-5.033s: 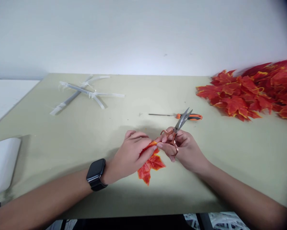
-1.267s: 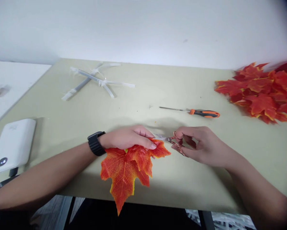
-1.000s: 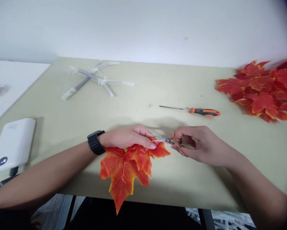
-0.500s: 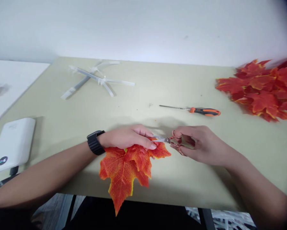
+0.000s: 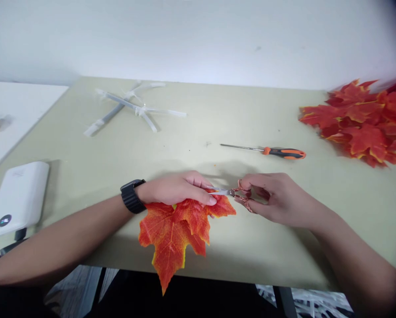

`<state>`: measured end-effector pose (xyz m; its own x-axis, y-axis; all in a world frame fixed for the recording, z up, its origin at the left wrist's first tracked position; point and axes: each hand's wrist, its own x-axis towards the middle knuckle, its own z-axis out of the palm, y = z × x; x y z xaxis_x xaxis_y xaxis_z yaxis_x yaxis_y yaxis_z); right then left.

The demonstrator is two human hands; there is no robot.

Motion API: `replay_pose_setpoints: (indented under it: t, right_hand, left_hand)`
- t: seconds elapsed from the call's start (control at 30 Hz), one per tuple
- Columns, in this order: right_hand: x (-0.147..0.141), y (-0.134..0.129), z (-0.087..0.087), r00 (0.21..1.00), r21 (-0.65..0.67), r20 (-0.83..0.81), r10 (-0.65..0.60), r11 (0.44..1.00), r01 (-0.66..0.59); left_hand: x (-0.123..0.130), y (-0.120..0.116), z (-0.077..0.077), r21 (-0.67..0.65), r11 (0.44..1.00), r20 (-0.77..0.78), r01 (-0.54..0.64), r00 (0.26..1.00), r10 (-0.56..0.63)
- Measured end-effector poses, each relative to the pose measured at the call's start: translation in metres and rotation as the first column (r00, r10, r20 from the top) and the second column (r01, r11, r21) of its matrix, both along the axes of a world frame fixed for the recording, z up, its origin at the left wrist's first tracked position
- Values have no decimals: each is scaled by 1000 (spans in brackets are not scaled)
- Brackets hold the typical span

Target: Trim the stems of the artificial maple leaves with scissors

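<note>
My left hand [image 5: 181,189] pinches red-orange maple leaves [image 5: 169,243], artificial by their look, between thumb and fingers. The largest leaf hangs down past the table's front edge. In my right hand [image 5: 277,201] is a pair of small scissors [image 5: 231,192] with rose-gold handles, thumb and fingers in the loops. Their blades point left and meet the leaf's upper edge beside my left thumb. How far the blades are apart is hard to make out, and the tips are partly hidden by my left hand.
An orange-and-black screwdriver [image 5: 284,153] lies behind my right hand. A pile of red leaves [image 5: 363,123] occupies the back right. Clear plastic tubes joined into a branching frame [image 5: 128,104] lie at the back left. A white power bank [image 5: 20,194] with a cable is at the left edge.
The scissor blades have closed slightly on the leaf's edge, where a thin strip now shows beside the blade. Both hands stay almost in place.
</note>
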<state>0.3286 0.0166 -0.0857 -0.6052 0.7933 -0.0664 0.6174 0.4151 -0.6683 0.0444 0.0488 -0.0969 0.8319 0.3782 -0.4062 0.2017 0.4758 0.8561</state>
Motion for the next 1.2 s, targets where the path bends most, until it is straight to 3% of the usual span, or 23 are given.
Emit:
replay_pose_setpoints:
  t: [0.53, 1.2]
  right_hand:
    - [-1, 0, 0, 1000, 23, 1, 9, 1000, -9]
    - [0, -1, 0, 1000, 32, 7, -10, 999, 10]
  left_hand:
    - [4, 0, -3, -73, 996, 150, -47, 987, 58]
    - [4, 1, -3, -57, 998, 149, -35, 988, 44]
